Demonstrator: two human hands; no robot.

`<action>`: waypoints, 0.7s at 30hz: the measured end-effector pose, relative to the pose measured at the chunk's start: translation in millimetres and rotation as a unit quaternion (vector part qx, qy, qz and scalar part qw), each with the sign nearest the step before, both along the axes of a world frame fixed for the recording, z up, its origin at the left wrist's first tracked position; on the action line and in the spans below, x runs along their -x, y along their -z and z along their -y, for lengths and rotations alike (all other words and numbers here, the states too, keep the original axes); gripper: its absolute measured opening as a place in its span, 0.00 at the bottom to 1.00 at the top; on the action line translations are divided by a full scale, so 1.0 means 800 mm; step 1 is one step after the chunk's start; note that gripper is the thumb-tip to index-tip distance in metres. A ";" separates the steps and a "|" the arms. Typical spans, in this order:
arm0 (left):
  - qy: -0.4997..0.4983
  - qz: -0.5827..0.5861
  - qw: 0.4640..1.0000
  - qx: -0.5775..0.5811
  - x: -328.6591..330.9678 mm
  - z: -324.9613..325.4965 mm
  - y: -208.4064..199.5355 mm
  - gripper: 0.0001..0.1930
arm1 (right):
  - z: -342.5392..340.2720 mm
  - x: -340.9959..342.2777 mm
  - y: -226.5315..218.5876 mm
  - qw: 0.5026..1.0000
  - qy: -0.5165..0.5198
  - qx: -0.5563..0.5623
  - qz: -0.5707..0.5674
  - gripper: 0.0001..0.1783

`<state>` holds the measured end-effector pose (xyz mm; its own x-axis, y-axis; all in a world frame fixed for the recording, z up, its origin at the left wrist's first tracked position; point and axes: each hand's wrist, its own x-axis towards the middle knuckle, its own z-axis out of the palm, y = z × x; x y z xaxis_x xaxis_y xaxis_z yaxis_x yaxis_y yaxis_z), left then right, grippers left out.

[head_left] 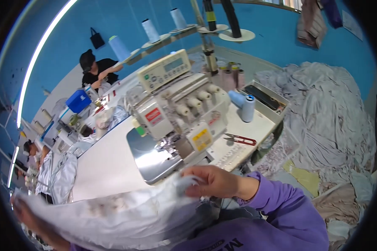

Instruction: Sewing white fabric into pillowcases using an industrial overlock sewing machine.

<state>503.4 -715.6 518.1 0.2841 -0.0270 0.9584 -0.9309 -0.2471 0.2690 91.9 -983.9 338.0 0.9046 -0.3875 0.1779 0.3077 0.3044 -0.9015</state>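
A pale grey-white piece of fabric (130,215) with a few brownish smudges stretches between my two hands above my lap. My right hand (213,182) pinches its right end with thumb and fingers, just in front of the overlock sewing machine (178,108). At the far left end, my left hand (40,226) grips the cloth; motion blurs it and the fabric partly hides its fingers. The machine's needle area (167,145) and shiny metal plate (148,154) lie beyond the cloth. Red-handled thread snips (243,139) rest on the table to the right.
Blue thread cones (248,109) stand on the white table (104,163), beside a tray (280,106). More cones (151,31) sit on the overhead rack. A large heap of grey fabric (326,113) fills the right side. A person (98,73) works at the back left.
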 end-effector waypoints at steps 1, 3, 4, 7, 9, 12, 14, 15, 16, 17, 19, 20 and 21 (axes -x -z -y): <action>0.076 -0.035 0.995 -0.061 -0.043 0.010 0.013 0.05 | 0.003 -0.014 -0.004 0.999 0.041 0.010 -0.017 0.16; -0.041 -0.043 0.986 -0.156 -0.038 0.086 0.061 0.07 | 0.014 -0.035 -0.009 0.993 0.109 0.049 -0.021 0.14; -0.022 -0.059 0.979 -0.194 -0.057 0.113 0.090 0.08 | 0.019 -0.041 -0.008 0.978 0.189 0.083 -0.024 0.13; -0.104 -0.119 0.904 -0.397 -0.061 0.185 0.180 0.18 | 0.030 -0.061 0.011 0.952 0.278 0.114 0.064 0.11; 0.064 0.033 0.927 -0.367 -0.041 0.202 0.215 0.23 | 0.023 -0.061 -0.008 0.973 0.217 0.076 -0.016 0.10; 0.390 -0.081 0.823 -0.404 0.071 0.268 0.193 0.26 | 0.029 -0.064 -0.003 0.981 0.184 0.032 0.046 0.09; 0.484 0.005 0.739 -0.468 0.124 0.273 0.182 0.35 | 0.026 -0.072 -0.006 0.983 0.179 0.022 0.035 0.09; 0.505 -0.001 0.697 -0.510 0.150 0.268 0.165 0.38 | 0.021 -0.076 -0.010 0.983 0.180 0.012 0.030 0.08; 0.517 -0.036 0.679 -0.520 0.162 0.269 0.173 0.38 | 0.018 -0.077 -0.012 0.984 0.174 0.014 0.030 0.08; 0.518 -0.039 0.679 -0.519 0.170 0.272 0.178 0.38 | 0.020 -0.076 -0.011 0.983 0.181 0.006 0.042 0.08; 0.489 0.053 0.737 -0.462 0.184 0.273 0.182 0.36 | 0.022 -0.075 -0.010 0.979 0.194 -0.010 0.068 0.08; 0.490 0.041 0.732 -0.471 0.194 0.269 0.180 0.34 | 0.021 -0.074 -0.017 0.977 0.206 -0.025 0.051 0.07; 0.493 0.039 0.730 -0.472 0.202 0.267 0.181 0.34 | 0.019 -0.073 -0.022 0.977 0.208 -0.027 0.049 0.07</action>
<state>341.8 -928.9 373.3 -0.3739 -0.8400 0.3931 -0.7851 0.5123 0.3480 150.7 -999.3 355.7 0.6471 -0.7284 0.2249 0.4981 0.1806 -0.8481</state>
